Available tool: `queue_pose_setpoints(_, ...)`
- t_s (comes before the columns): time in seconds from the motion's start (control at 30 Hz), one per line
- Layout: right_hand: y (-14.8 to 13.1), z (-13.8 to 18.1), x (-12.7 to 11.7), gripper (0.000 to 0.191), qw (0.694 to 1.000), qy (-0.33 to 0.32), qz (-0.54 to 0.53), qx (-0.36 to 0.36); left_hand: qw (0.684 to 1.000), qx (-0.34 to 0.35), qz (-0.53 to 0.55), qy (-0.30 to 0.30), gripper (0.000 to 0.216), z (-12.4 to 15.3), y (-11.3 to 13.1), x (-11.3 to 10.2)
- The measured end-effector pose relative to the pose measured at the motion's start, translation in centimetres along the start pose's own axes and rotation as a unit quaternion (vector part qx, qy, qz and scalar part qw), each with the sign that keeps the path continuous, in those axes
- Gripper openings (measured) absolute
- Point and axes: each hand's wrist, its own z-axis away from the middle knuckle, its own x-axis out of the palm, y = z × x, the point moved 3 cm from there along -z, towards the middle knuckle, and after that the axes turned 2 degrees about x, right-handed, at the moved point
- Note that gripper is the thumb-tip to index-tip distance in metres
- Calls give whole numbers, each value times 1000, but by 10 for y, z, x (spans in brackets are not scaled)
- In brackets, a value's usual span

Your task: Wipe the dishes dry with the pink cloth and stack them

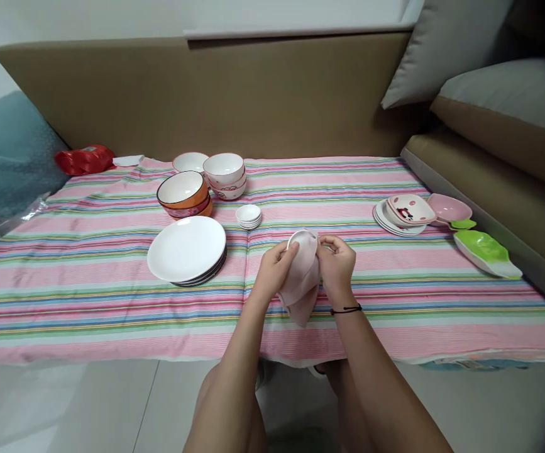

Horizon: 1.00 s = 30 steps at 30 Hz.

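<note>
Between my two hands is a small white dish, mostly hidden behind a pale pink cloth that drapes over it and hangs down. My left hand grips the dish's left edge with the thumb on top. On the other side my right hand has its fingers closed on the cloth by the dish's right rim. A dark cord bracelet circles the right wrist. Nearest to the left hand is a short stack of small white dishes, with a stack of large white plates further left.
Orange bowls and white red-rimmed bowls stand stacked behind the plates. At right lie a square patterned bowl, saucers, a pink bowl and a green leaf-shaped dish. A red package lies back left; cushions border the right.
</note>
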Motion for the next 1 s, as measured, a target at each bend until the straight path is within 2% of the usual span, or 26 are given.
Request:
queue_pose_setpoints(0.13, -1, 4, 2, 26, 999, -37, 20, -20, 1000, -3, 29, -12, 37, 3, 1, 3)
queue_pose_setpoints(0.27, -1, 8, 8, 36, 990, -116, 40, -66, 998, -17, 51, 30, 38, 4, -4, 1)
queue_pose_setpoints(0.37, 4, 10, 15, 50, 981, -175, 35, -74, 996, -21, 73, 56, 37, 4, -7, 0)
queue_pose_setpoints(0.47, 7, 11, 18, 58, 979, -183, 48, -81, 996, -12, 78, 50, 38, 4, -7, 1)
queue_pose_setpoints(0.53, 8, 11, 16, 49, 980, -172, 60, -77, 997, -6, 67, 44, 40, 5, -6, 1)
queue_pose_setpoints(0.6, 8, 10, 12, 28, 983, -142, 95, -67, 998, -17, 50, 39, 42, 5, -7, 0)
queue_pose_setpoints(0.63, 8, 10, 9, 25, 984, -121, 117, -64, 998, -31, 41, 35, 44, 6, -9, 0)
queue_pose_setpoints(0.7, 7, 9, 6, 32, 983, -91, 148, -66, 997, -61, 25, 28, 48, 7, -12, -1)
queue_pose_setpoints(0.77, 6, 8, 7, 29, 981, -119, 132, -72, 997, -72, 20, 31, 50, 7, -14, -3)
queue_pose_setpoints(0.83, 4, 10, 11, 23, 975, -185, 96, -75, 997, -56, 29, 46, 49, 7, -13, -6)
queue_pose_setpoints(0.9, 1, 13, 15, 33, 969, -220, 88, -77, 997, -32, 40, 52, 45, 7, -10, -8)
queue_pose_setpoints(1.0, -2, 16, 15, 29, 972, -183, 130, -72, 998, -15, 44, 35, 42, 8, -6, -8)
